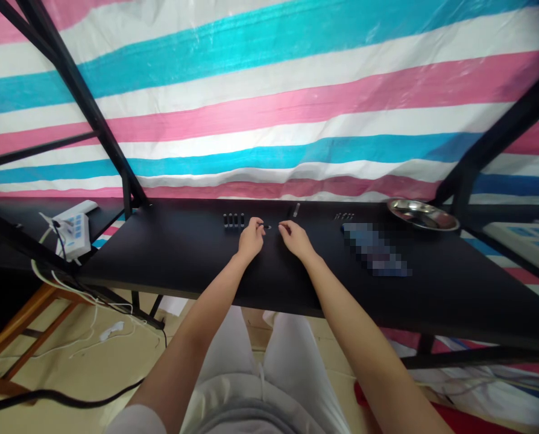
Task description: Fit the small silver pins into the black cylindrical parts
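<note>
Over the middle of the black table, my left hand (pixel 251 239) is closed in a pinch on a small dark piece with a shiny tip (pixel 266 226), which points to the right. Just right of it, my right hand (pixel 295 239) has its thumb and fingers pressed together; whatever is between them is too small to make out. The two hands are a short gap apart. Beside my left hand stands a row of several short dark cylinders with pale tops (pixel 234 220). Beyond my right hand is a small clear or silvery tube (pixel 296 210).
Several tiny pale pieces (pixel 344 216) lie at the back right of the black table (pixel 170 253). Near them are a shiny metal dish (pixel 423 216) and a blurred-out blue object (pixel 375 250). A white power strip (pixel 75 232) with cables sits at the left, beside a black metal frame (pixel 84 108).
</note>
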{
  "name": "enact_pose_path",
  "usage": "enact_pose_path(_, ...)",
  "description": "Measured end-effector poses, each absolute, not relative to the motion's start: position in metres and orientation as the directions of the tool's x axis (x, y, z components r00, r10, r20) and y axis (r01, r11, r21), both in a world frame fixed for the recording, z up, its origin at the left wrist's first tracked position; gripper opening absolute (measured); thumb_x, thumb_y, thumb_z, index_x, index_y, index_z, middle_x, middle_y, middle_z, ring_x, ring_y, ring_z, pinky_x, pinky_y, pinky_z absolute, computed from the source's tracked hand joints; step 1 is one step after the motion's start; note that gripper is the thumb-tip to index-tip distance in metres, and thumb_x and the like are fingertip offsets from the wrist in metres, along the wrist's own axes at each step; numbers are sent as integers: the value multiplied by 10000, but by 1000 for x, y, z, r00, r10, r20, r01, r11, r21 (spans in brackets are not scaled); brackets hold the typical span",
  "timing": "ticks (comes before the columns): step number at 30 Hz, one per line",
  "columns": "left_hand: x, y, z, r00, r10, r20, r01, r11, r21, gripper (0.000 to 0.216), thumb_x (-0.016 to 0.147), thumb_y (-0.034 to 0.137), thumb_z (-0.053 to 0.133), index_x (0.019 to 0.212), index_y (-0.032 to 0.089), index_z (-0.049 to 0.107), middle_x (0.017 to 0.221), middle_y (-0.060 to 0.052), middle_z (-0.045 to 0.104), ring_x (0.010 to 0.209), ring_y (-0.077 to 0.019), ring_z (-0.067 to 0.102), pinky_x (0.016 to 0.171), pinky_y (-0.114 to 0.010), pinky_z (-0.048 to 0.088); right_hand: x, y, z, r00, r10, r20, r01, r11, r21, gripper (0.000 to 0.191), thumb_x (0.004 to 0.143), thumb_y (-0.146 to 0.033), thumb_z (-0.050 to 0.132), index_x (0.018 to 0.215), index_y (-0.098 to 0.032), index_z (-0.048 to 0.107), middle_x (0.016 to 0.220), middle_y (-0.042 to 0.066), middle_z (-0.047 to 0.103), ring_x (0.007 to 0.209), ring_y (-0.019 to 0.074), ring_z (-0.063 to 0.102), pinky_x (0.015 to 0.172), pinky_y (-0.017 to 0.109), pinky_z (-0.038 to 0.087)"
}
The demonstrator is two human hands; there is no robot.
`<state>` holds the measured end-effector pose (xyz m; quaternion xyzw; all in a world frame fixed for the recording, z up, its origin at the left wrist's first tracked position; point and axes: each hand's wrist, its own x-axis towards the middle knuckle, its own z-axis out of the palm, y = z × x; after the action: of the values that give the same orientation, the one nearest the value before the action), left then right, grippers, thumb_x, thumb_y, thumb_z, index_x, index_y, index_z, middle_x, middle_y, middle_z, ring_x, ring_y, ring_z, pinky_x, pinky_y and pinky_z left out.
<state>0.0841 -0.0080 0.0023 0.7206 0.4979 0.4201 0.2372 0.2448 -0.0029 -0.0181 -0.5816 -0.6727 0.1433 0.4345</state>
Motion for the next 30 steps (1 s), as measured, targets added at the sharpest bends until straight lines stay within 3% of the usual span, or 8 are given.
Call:
enact_pose_path(6,92,-11,-4,243,897,369,175,-415,893,138,845,139,367,961,188,425,769,6,617,459,-53,476,556,-206,412,230,-12,-9,30,961,275,373,244,-895,532,822,-639,276,703,-187,531,595,14,564,543,139,511,599,275,412)
enact_pose_path(14,93,-13,-1,242,907,344,108,-378,920,112,855,215,383,959,190,417,768,20,598,388,-37,462,438,-184,380,230,-12,-10,114,944,310,371,249,-895,562,797,-683,276,551,-202,428,472,-18,437,462,112,396,507,253,339)
enact_pose_path(22,92,-16,3,221,927,302,206,-347,915,146,877,290,355,963,193,423,655,55,557,357,-42,432,439,-180,365,229,-15,-7,143,915,377,401,295,-867,499,831,-622,288,588,-206,420,527,-11,451,502,119,401,522,250,335)
enact_pose_path(30,89,-22,8,174,932,319,585,-359,728,225,917,334,281,956,214,468,635,15,571,574,-127,545,619,-236,391,226,-18,-2,133,895,425,512,305,-803,518,840,-607,264,573,-200,442,537,11,498,528,134,448,553,257,343)
